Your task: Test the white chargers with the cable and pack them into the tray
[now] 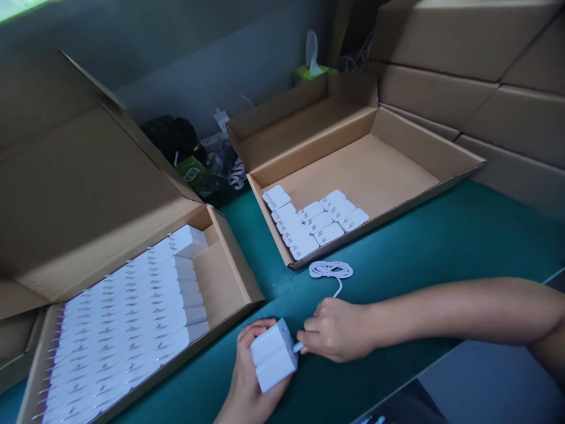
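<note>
My left hand grips a white cube-shaped power adapter near the front of the green-topped table. My right hand pinches the small white plug of a white cable, with the plug's tip against the adapter's side. The rest of the cable runs back to a loose coil on the table. To the left, an open cardboard box holds tightly packed rows of white adapters. Behind my hands, a shallow cardboard box holds several white adapters in stepped rows.
Flattened cardboard sheets are stacked at the upper right. Against the back wall are a green tissue box, a black bag and a white power strip. The table's front edge runs along the lower right.
</note>
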A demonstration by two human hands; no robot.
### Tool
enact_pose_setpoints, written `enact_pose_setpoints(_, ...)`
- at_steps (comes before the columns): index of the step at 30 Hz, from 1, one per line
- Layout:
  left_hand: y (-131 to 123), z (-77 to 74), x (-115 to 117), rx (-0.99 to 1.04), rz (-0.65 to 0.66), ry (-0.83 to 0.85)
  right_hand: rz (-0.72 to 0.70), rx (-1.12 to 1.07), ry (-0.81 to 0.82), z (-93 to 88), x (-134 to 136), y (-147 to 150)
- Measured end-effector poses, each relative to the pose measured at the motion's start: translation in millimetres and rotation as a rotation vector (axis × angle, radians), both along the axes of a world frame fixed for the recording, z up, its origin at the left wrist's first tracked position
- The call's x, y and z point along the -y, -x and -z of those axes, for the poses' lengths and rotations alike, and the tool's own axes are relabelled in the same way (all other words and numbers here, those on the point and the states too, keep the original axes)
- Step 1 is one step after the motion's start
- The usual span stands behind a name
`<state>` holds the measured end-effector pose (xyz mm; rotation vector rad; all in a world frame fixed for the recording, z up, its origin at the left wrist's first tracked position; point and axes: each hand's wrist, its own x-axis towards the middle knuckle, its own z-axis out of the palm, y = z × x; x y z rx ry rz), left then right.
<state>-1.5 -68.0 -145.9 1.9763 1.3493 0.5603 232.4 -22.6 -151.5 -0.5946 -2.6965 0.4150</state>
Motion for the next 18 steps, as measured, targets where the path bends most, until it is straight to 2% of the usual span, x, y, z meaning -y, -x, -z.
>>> enact_pose_setpoints(7, 1, 4.7, 2, -0.022, -0.004, -0.018, -0.003, 0.035, 0.030, -3.6, 2, 6)
enact_pose_setpoints(12, 7, 5.8, 3, -0.046, 0.012, -0.015, -0.079, -0.005, -0.027, -3.4, -11, -7)
enact_pose_setpoints(18, 1, 2.2, 0, -0.022, -0.036, 0.006, 0.096, -0.185, -0.106, 0.1, -31, -30)
